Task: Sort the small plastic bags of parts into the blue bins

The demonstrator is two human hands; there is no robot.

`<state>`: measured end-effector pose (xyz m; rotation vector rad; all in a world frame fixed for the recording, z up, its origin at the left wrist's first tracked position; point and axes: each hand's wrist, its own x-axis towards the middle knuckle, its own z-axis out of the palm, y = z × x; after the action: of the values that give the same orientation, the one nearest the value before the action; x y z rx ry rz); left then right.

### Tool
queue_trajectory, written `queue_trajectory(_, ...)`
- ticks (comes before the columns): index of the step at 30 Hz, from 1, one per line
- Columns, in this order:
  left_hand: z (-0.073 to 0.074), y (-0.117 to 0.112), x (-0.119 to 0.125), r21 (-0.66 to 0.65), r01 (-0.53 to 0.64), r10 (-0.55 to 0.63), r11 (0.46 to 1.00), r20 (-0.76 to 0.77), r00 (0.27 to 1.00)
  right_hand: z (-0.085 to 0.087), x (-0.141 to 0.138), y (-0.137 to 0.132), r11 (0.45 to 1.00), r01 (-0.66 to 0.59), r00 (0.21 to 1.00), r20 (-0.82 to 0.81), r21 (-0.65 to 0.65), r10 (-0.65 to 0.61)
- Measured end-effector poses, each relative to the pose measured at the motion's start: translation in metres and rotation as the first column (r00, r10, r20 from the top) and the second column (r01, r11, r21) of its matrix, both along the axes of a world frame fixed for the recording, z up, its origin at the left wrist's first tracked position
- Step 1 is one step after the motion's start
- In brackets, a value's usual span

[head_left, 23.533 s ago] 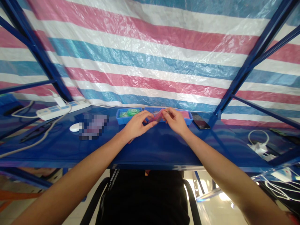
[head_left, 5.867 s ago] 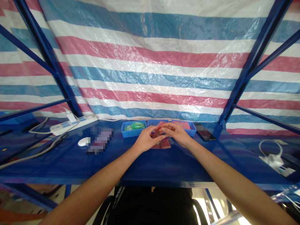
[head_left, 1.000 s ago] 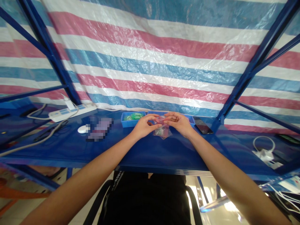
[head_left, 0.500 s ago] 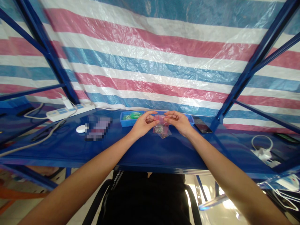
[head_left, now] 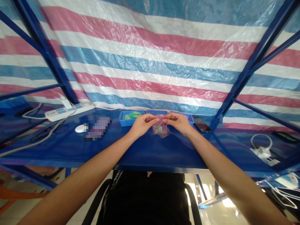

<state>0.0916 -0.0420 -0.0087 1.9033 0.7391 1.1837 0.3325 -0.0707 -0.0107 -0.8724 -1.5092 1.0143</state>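
Note:
Between my hands, over the blue table (head_left: 161, 154), is a small pinkish see-through plastic bag (head_left: 160, 128) with small items inside that I cannot make out. My left hand (head_left: 143, 124) pinches its upper left edge between thumb and fingers. At the upper right edge, my right hand (head_left: 177, 122) pinches it the same way. Another clear bag (head_left: 165, 134) shows under its lower end. Just behind my hands stand three small blue bins; the left bin (head_left: 122, 122) has green packets (head_left: 132, 115) in it. My hands partly cover the middle bin (head_left: 156, 112) and the right bin (head_left: 191, 119).
A dark phone (head_left: 202, 124) lies right of the bins. Further left are a pixelated item (head_left: 98, 128), a white round object (head_left: 81, 128) and a power strip (head_left: 70, 112) with cables. A white charger (head_left: 262, 152) sits far right. A striped sheet (head_left: 150, 62) hangs behind.
My fingers have closed from a looser, raised pose into a pinch on the bag's top edge. The middle bin shows more between my hands.

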Motion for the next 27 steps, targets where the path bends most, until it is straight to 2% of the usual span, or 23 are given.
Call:
queue_trajectory(6, 0.001, -0.002, 0.003, -0.039, 0.038, -0.036, 0.999, 0.049, 0.998, 0.004, 0.000, -0.005, 0.989, -0.138, 0.990, 0.027, -0.060, 0.139)
queue_trajectory(11, -0.003, 0.001, 0.004, -0.123, 0.106, -0.095, 0.987, 0.091, 0.991, -0.001, 0.003, -0.002, 0.997, -0.059, 0.998, 0.010, -0.045, 0.060)
queue_trajectory(15, -0.007, 0.005, 0.002, -0.086, 0.122, -0.118, 0.989, 0.044, 0.992, -0.004, 0.003, 0.001, 0.996, -0.060, 0.998, -0.005, -0.071, 0.060)
queue_trajectory(22, -0.005, 0.006, 0.002, 0.049, -0.021, 0.021, 0.999, 0.015, 1.000, -0.003, 0.001, 0.001, 0.999, -0.010, 0.999, 0.040, -0.040, 0.012)
queue_trajectory(27, -0.003, 0.005, 0.001, 0.186, -0.193, 0.198, 0.963, -0.011, 0.980, -0.005, 0.001, 0.007, 0.994, 0.114, 0.993, -0.010, -0.003, -0.114)
